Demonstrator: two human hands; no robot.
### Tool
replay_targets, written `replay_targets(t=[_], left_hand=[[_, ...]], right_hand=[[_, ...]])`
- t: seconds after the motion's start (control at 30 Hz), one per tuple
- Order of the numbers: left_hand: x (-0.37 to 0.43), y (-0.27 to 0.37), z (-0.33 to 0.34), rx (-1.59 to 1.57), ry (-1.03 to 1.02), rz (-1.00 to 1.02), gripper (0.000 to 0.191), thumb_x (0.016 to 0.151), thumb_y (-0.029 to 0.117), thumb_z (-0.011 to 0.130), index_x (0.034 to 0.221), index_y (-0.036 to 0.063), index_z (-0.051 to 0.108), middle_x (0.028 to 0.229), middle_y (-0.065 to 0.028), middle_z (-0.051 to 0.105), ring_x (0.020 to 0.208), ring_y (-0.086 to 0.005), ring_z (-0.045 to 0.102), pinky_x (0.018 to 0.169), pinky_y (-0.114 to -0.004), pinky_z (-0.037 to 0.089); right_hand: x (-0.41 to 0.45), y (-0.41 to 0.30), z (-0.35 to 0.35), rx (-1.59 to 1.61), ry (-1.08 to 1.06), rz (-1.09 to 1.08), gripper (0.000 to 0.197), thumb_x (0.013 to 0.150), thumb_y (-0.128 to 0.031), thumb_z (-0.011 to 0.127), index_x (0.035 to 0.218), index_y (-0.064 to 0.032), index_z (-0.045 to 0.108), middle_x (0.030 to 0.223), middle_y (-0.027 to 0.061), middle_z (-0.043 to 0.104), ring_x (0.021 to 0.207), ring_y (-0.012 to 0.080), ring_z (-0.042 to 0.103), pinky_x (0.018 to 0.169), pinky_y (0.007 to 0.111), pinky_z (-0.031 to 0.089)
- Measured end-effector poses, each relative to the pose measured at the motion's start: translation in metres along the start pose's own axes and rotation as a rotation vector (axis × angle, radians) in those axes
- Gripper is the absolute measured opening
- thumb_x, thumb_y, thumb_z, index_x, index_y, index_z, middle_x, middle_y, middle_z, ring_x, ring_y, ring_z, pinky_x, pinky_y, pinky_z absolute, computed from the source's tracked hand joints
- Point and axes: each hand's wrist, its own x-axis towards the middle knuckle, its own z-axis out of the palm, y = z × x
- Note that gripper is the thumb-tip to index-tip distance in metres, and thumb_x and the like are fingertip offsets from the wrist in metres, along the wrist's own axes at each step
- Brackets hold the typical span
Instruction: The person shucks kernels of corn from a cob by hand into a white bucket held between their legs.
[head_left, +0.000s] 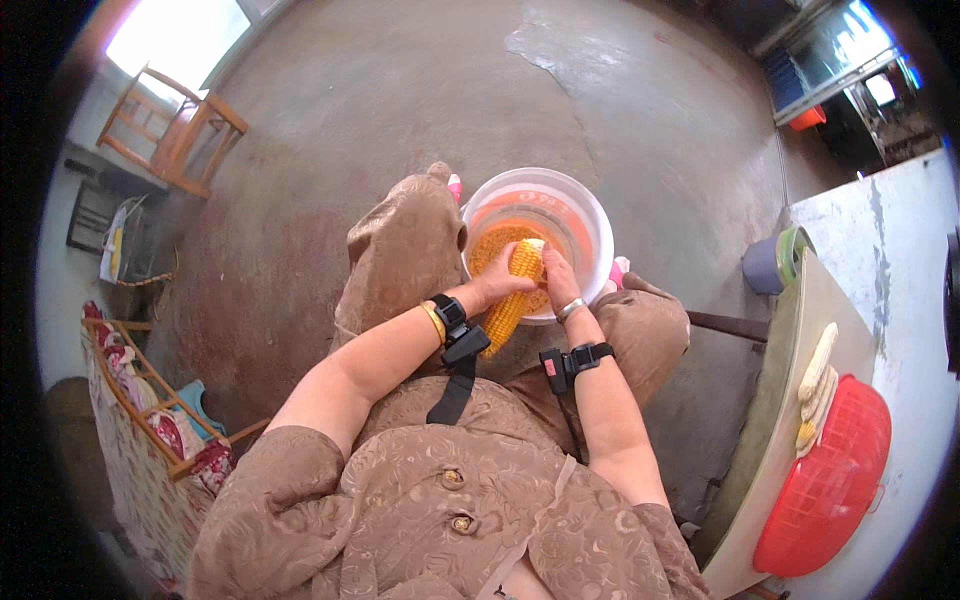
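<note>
A yellow ear of dried corn (508, 313) slants over the near rim of a white plastic bucket (538, 174), its far end bare and pale. My left hand (498, 279) is closed around the middle of the ear. My right hand (559, 277) touches the ear's far end from the right; its fingertips are partly hidden, so its hold is unclear. Loose corn kernels (495, 244) lie in the bottom of the bucket, which stands on the floor between my knees.
At the right, a table (832, 300) holds a red plastic basket (832, 480) and several pale corncobs (817, 364). Beyond it stands a grey-purple bucket (763, 265). A wooden chair (176, 139) is at the far left; another wooden frame with cloth (169, 431) is nearer.
</note>
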Motion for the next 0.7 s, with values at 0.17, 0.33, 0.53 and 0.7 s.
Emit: replay_targets(t=[0.17,0.33,0.53,0.7], left_hand=[[-0.012,0.025,0.008,-0.038,-0.041,-0.047,0.078,0.068,0.007,0.067,0.135,0.0058,0.028,0.116,-0.0113,0.051,0.102,-0.0205,0.054,0.084,-0.032,0.047],[-0.019,0.025,0.005,-0.138,-0.045,-0.040,0.068,0.070,0.004,0.063,0.131,0.0083,0.033,0.110,-0.0103,0.051,0.096,-0.0208,0.056,0.078,-0.032,0.049],[-0.016,0.016,0.010,-0.163,-0.018,-0.047,0.066,0.069,0.004,0.064,0.128,0.0068,0.035,0.108,-0.0089,0.052,0.095,-0.0199,0.056,0.077,-0.031,0.049],[-0.012,0.011,0.009,-0.119,-0.013,-0.056,0.066,0.068,0.005,0.066,0.127,0.0046,0.036,0.107,-0.0085,0.053,0.097,-0.0199,0.055,0.080,-0.032,0.047]], right_hand=[[-0.009,-0.002,0.000,0.005,-0.021,0.004,0.044,0.095,-0.042,0.047,0.113,-0.0022,0.055,0.100,0.0034,0.059,0.090,0.0116,0.055,0.075,0.026,0.045],[-0.009,0.012,0.021,0.119,0.021,-0.090,0.039,0.094,-0.033,0.050,0.117,-0.0007,0.050,0.106,0.0063,0.058,0.096,0.0134,0.054,0.084,0.028,0.044],[-0.004,0.021,0.025,0.099,0.097,-0.067,0.041,0.095,-0.035,0.047,0.117,-0.0009,0.050,0.104,0.0054,0.057,0.094,0.0132,0.053,0.084,0.028,0.043],[0.021,0.044,0.016,-0.013,0.103,-0.113,0.046,0.092,-0.043,0.049,0.101,0.0014,0.053,0.093,0.0119,0.060,0.086,0.0171,0.056,0.076,0.032,0.045]])
